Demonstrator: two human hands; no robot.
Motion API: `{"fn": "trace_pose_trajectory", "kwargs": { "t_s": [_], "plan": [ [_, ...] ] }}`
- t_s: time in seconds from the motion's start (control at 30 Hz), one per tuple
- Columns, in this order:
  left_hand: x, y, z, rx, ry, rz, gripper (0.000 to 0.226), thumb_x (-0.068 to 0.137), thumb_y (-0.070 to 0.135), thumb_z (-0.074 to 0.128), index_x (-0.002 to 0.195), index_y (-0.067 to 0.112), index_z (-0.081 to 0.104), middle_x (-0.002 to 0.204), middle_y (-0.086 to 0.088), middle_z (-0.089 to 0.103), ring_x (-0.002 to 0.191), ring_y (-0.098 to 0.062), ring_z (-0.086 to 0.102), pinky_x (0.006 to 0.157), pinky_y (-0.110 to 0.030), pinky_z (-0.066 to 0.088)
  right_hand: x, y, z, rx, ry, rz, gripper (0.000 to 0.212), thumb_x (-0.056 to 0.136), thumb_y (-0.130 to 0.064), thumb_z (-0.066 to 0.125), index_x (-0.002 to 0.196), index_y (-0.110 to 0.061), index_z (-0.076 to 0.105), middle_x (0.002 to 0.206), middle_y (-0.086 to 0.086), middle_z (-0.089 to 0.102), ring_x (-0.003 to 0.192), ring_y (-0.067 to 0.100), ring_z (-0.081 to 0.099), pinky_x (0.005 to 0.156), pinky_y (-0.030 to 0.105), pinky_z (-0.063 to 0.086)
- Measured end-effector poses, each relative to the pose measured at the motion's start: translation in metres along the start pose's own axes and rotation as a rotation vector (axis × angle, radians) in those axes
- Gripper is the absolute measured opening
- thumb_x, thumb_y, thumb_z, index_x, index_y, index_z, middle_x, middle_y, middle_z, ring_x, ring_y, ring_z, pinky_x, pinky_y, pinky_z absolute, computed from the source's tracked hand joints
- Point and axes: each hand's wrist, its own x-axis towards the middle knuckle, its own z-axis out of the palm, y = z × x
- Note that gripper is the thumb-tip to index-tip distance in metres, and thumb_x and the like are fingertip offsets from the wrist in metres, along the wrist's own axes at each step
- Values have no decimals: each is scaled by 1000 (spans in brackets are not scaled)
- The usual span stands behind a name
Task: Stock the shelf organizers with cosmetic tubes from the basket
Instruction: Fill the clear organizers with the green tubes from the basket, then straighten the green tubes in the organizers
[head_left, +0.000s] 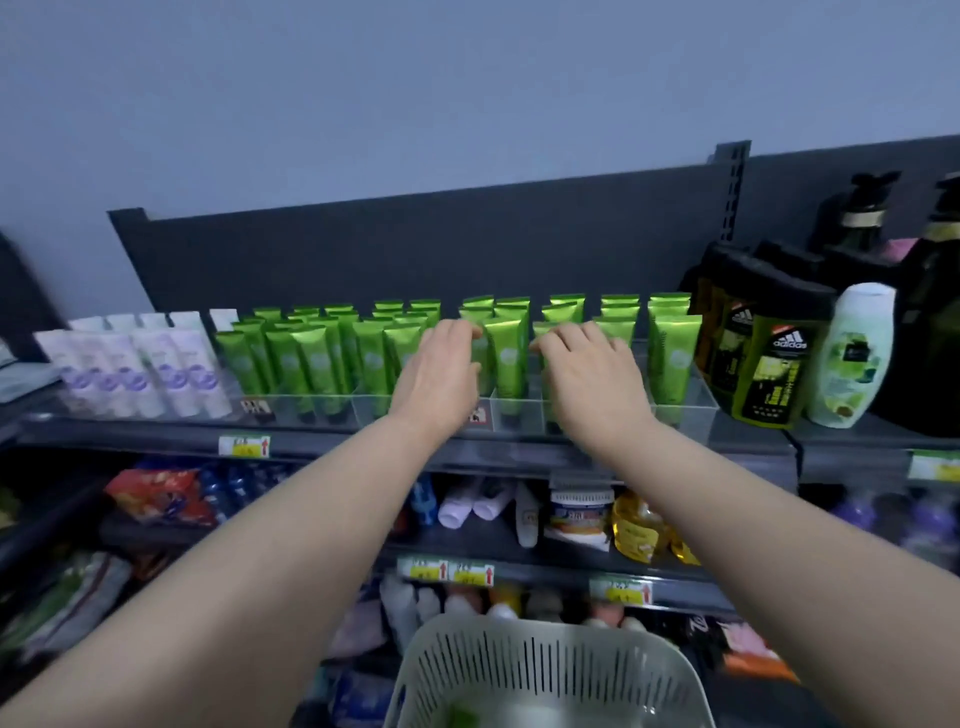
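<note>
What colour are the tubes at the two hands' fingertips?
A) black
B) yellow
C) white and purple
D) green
D: the left hand and the right hand both lie against the green tubes standing in the clear organizer; the white and purple tubes stand further left, out of reach of either hand.

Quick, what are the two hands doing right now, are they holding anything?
Left hand: fingers on the green tubes; a grip cannot be told.
Right hand: likewise on the green tubes; grip cannot be told.
</note>
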Motion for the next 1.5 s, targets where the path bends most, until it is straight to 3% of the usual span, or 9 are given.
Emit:
{"fn": "trace_pose_trajectory", "kwargs": {
  "t_s": [0.27, 0.5, 0.63, 0.77, 0.97, 1.03, 1.2, 1.37, 1.5],
  "plan": [
    [-101, -22, 30, 52, -186, -127, 30, 95, 15, 51, 125, 13, 52, 125, -6, 55, 119, -25, 47, 93, -41, 44, -91, -37, 54, 171, -216, -129, 37, 79, -29, 69, 112, -17, 61, 108, 6, 62, 104, 31, 55, 78, 40, 41],
    [-202, -57, 126, 11, -892, -302, 31, 93, 3, 45, 122, 3, 56, 120, -18, 59, 111, -34, 55, 84, -32, 42, -185, -57, 107, 199, -579, -123, 27, 92, -18, 45, 118, -22, 50, 121, 0, 52, 115, 26, 44, 88, 39, 35],
    [-253, -64, 175, -18, -1075, -361, 35, 92, 3, 45, 125, -5, 54, 130, -23, 55, 120, -34, 51, 100, -35, 38, -225, -60, 140, 187, -784, -68, 40, 84, -7, 48, 121, -22, 52, 123, 1, 53, 117, 26, 44, 91, 38, 36],
    [-286, -68, 217, 7, -1196, -457, 30, 98, 9, 43, 123, -3, 54, 128, -21, 55, 117, -35, 53, 94, -35, 42, -264, -61, 177, 190, -942, -45, 35, 86, -14, 53, 120, -21, 52, 125, 3, 51, 120, 25, 43, 94, 37, 36],
    [-327, -85, 278, 81, -1296, -530, 30, 98, 3, 36, 120, -8, 54, 123, -23, 58, 111, -35, 58, 77, -34, 42, -323, -70, 230, 247, -1048, -64, 32, 95, -22, 46, 127, -22, 48, 127, 2, 51, 120, 24, 43, 94, 37, 35],
    [-330, -87, 292, 121, -1312, -545, 32, 100, 5, 35, 123, -7, 53, 126, -22, 57, 115, -34, 57, 85, -35, 45, -333, -69, 242, 263, -1072, -61, 31, 98, -24, 43, 128, -22, 48, 126, 2, 52, 118, 24, 45, 93, 38, 36],
    [-333, -80, 318, 194, -1218, -496, 38, 97, 8, 45, 133, -3, 42, 129, -20, 52, 116, -33, 55, 94, -40, 47, -342, -60, 257, 265, -1083, -63, 29, 99, -23, 41, 127, -20, 49, 124, 3, 52, 114, 25, 47, 88, 38, 37],
    [-343, -60, 327, 106, -1174, -522, 50, 89, 6, 54, 134, 0, 32, 124, -19, 49, 111, -34, 54, 87, -41, 47, -341, -58, 261, 277, -1118, -79, 30, 100, -25, 41, 129, -20, 47, 126, 4, 51, 117, 26, 45, 90, 38, 36],
    [-339, -63, 323, 1, -1103, -488, 35, 92, 14, 51, 126, 7, 44, 117, -16, 53, 104, -32, 55, 76, -35, 44, -335, -56, 261, 301, -1105, -71, 32, 99, -26, 44, 130, -20, 47, 127, 3, 50, 117, 26, 44, 92, 39, 37]
  ]
}}
